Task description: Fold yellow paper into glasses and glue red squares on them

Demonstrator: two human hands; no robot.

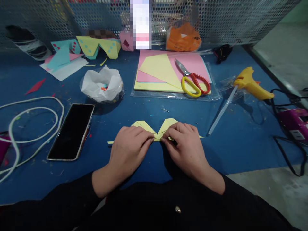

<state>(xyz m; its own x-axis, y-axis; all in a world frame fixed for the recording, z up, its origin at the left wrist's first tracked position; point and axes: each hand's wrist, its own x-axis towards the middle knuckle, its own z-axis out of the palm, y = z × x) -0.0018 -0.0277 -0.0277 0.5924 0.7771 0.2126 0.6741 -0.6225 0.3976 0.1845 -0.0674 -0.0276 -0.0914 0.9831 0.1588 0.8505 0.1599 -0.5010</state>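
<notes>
A folded piece of yellow paper [168, 123] lies on the blue table in front of me, with two rounded lobes and a notch between them. My left hand [131, 146] pinches its lower edge just left of the notch. Just to the right of the notch, my right hand [184, 144] pinches the same edge with thumb and forefinger. Both hands cover much of the paper. A thin yellow strip end sticks out beyond my left hand, and a pointed yellow tip shows past my right hand.
Scissors [190, 78] rest on coloured paper sheets [154, 69] behind my hands. A yellow glue gun [253, 85] with its stick lies right. Left are a phone [72, 131], a white cable [61, 107] and a tissue-lined bowl [96, 83]. Folded paper pieces [88, 45] stand near a mesh panel [101, 16].
</notes>
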